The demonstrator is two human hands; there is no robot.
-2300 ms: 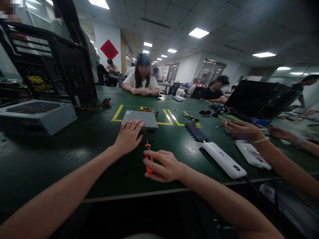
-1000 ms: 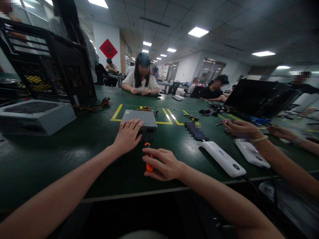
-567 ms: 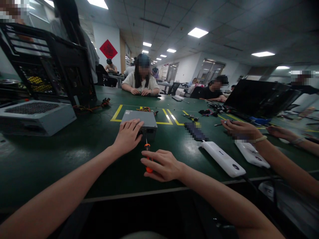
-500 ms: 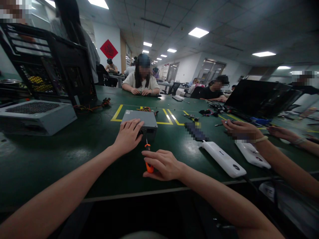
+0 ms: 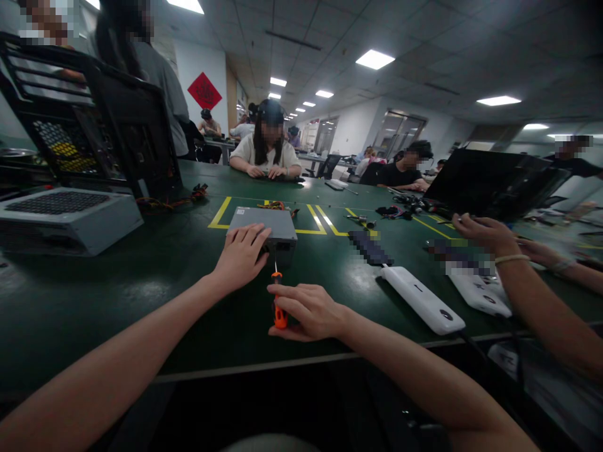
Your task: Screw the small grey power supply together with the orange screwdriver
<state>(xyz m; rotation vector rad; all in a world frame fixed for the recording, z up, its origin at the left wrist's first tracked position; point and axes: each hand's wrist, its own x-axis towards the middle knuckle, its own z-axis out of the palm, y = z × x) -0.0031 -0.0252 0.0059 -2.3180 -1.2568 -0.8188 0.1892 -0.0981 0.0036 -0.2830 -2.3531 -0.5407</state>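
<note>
A grey computer power supply unit (image 5: 282, 233) lies on the green table in front of me. My left hand (image 5: 244, 251) grips its near left corner, fingers laid over the top and thumb down on the front face. In my right hand (image 5: 306, 309) is an orange and black screwdriver (image 5: 279, 314), its handle held between thumb and fingers. The shaft points away from me to the unit's front face. Whether the tip sits in a screw is too small to tell.
Left stand a second power supply unit (image 5: 70, 220) and an open black computer case (image 5: 136, 125). Right lie a white power bank (image 5: 421, 300), a phone-like device (image 5: 370, 248) and loose cables (image 5: 400, 210). A co-worker's hand (image 5: 490, 237) is farther right. Another person (image 5: 268, 147) sits opposite.
The screwdriver handle has turned a little in my right hand and stands slightly more upright. My left hand stays on the unit. The co-worker's hand at right has moved right and up.
</note>
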